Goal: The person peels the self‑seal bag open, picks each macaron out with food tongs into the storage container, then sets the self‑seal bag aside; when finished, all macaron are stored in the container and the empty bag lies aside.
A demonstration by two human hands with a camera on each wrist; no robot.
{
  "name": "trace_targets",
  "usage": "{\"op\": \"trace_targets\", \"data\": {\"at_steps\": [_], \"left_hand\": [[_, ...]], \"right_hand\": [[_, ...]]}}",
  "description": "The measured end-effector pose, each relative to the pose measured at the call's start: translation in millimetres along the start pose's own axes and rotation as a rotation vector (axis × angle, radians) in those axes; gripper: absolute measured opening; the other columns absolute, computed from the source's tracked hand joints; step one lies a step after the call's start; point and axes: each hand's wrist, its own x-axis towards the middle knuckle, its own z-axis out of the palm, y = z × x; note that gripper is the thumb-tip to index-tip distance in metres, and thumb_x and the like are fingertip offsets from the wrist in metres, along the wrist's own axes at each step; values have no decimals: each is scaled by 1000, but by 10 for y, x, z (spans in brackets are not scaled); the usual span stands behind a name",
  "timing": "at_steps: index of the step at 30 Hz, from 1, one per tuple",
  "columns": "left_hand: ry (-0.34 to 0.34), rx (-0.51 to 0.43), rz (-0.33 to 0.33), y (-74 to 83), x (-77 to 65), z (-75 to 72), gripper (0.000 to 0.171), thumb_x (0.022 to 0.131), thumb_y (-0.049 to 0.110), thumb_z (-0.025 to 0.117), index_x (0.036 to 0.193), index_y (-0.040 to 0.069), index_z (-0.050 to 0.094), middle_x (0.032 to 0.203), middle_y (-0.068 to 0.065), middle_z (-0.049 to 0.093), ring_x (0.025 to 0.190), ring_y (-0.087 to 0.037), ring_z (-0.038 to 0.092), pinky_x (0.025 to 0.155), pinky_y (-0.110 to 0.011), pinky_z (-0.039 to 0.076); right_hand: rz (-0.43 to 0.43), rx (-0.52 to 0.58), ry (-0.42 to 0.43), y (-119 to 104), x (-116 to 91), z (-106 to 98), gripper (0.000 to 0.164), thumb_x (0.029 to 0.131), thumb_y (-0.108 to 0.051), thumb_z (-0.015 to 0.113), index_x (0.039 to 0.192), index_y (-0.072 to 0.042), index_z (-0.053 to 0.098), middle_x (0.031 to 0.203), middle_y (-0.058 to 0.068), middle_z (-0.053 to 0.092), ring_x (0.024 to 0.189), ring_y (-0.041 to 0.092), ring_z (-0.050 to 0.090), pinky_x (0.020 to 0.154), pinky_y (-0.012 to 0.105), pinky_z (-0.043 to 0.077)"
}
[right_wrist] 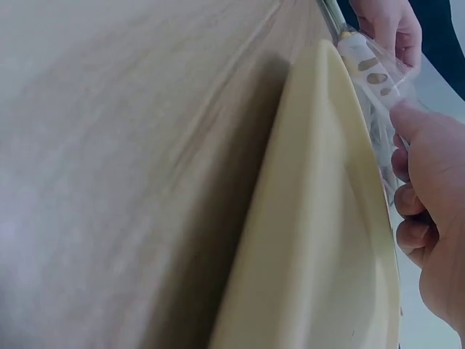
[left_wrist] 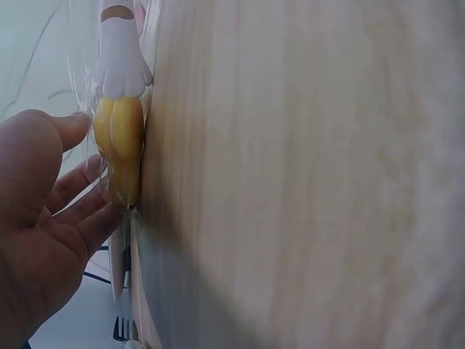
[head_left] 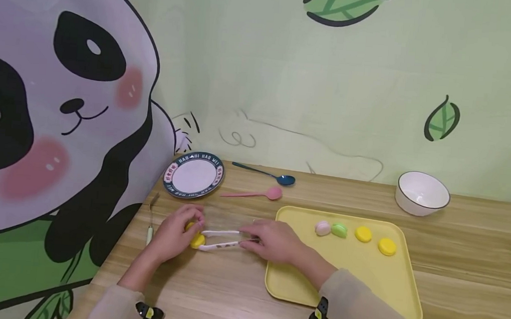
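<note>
White tongs with brown marks and yellow ends lie between the two hands, with clear plastic film about them. My left hand holds the yellow ends, its thumb touching the film in the left wrist view. At the other end, my right hand grips the tongs between thumb and curled fingers, by the left edge of a yellow tray. On the tray sit a pink macaron, a green macaron and two yellow round pieces.
Behind the hands lie a pink spoon, a dark blue spoon and a rimmed plate. A fork lies left of my left hand. One white bowl stands at the back right, before the wall.
</note>
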Motion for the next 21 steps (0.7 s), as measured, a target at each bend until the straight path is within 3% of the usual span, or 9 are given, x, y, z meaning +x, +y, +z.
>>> {"op": "trace_targets", "data": {"at_steps": [5, 9, 15, 21], "left_hand": [[-8, -4, -5, -7, -9, -12, 7, 95, 21, 60, 88, 22, 60, 127, -3, 56, 118, -28, 53, 101, -49, 39], [-18, -7, -21, -16, -21, -27, 7, 95, 21, 60, 88, 22, 60, 127, -2, 56, 118, -27, 53, 101, -49, 38], [-26, -6, -36, -24, -19, -28, 7, 95, 23, 60, 90, 19, 61, 125, -3, 56, 116, -25, 53, 101, -48, 39], [1, 5, -6, -13, -13, -25, 5, 94, 18, 62, 89, 19, 62, 125, -6, 57, 117, -27, 54, 100, -48, 39]], "right_hand": [[36, -3, 28, 22, -43, 9, 38, 95, -47, 54, 124, -24, 64, 105, -9, 66, 88, 7, 61, 70, 30, 51], [65, -3, 48, 93, -104, -12, 36, 96, -43, 53, 124, -24, 65, 117, -7, 65, 102, 10, 62, 81, 34, 52], [55, -11, 26, 176, -163, -62, 42, 95, -48, 53, 128, -23, 61, 117, -7, 64, 93, 8, 61, 76, 32, 51], [30, 19, -15, 148, -139, -22, 46, 93, -53, 52, 128, -24, 60, 100, -13, 61, 77, 1, 52, 66, 24, 46]]}}
